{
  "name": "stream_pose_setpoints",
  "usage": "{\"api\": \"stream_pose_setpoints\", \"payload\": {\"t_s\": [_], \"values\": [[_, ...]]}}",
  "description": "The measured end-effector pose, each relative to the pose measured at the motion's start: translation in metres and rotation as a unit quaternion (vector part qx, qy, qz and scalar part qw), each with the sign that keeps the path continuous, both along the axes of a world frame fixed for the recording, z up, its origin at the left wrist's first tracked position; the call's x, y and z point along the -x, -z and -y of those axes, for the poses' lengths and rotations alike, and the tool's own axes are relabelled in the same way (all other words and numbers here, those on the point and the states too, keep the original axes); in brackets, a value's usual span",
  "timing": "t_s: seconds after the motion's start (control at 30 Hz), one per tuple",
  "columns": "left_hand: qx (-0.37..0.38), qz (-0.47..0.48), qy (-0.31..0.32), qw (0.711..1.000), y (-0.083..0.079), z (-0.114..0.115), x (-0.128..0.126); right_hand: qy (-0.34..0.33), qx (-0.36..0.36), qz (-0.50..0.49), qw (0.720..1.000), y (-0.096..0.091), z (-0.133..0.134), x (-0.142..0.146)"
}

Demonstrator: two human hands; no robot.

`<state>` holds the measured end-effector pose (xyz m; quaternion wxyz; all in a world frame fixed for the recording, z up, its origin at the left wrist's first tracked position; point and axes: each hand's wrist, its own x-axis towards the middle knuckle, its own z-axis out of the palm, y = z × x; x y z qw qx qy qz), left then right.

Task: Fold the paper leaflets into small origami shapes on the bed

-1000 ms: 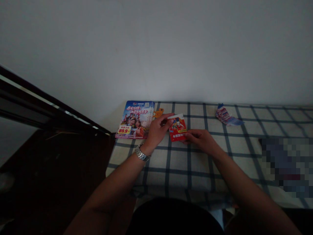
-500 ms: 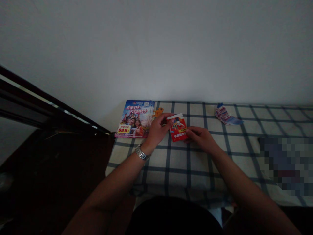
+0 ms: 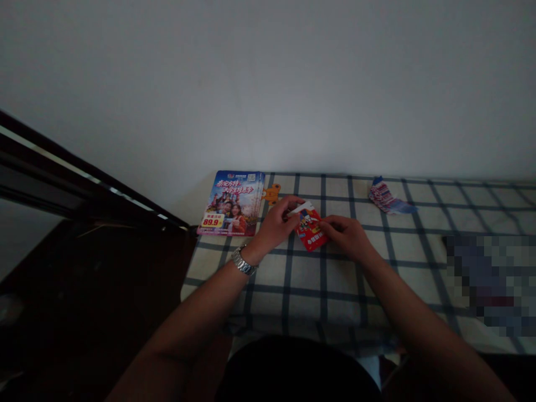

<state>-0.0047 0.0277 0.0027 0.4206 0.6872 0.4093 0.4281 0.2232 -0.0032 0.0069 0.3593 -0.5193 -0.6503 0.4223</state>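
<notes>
Between my hands is a small red printed leaflet (image 3: 312,233) with cartoon figures and a white strip along its upper edge. My left hand (image 3: 278,222), with a metal watch (image 3: 244,261) on the wrist, pinches its upper left side. The right edge is gripped by the thumb and fingers of my right hand (image 3: 344,234). Both hands are just over a checked cloth (image 3: 307,279). Beyond my left hand lies an orange cartoon-shaped piece (image 3: 272,193), partly covered by the hand.
A stack of blue and pink flyers (image 3: 230,204) lies at the cloth's left end, against the wall (image 3: 268,84). Farther right is a folded, fanned paper piece (image 3: 389,196). A blurred-out patch (image 3: 489,285) covers something at the right. Dark wooden rails (image 3: 84,173) run along the left.
The red leaflet has tilted and shifted slightly right and towards me, its upper white strip more turned. My left hand has moved a little right with it; the right hand stays nearly in place.
</notes>
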Motion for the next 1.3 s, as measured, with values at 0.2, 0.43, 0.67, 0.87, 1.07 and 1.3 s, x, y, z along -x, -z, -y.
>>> {"api": "stream_pose_setpoints", "payload": {"t_s": [0.2,0.43,0.67,0.87,1.07,1.3], "values": [[-0.009,-0.037,0.046,0.998,-0.007,0.005,-0.002,-0.025,-0.041,0.051,0.998,-0.001,0.002,-0.002],[-0.004,-0.078,0.047,0.996,-0.006,0.006,-0.004,-0.033,-0.077,0.083,0.993,-0.005,0.005,0.0],[-0.009,-0.059,0.025,0.998,-0.005,0.016,-0.013,0.005,-0.08,0.037,0.996,-0.008,0.006,0.005],[0.0,-0.057,0.017,0.998,-0.004,0.017,-0.016,0.007,-0.082,0.055,0.995,-0.006,0.005,0.005],[-0.009,-0.074,0.04,0.996,-0.002,0.015,-0.014,-0.009,-0.101,0.072,0.992,-0.007,0.008,0.006],[-0.021,-0.066,0.022,0.997,-0.006,0.014,-0.013,-0.002,-0.082,0.05,0.995,-0.008,0.007,0.006]]}}
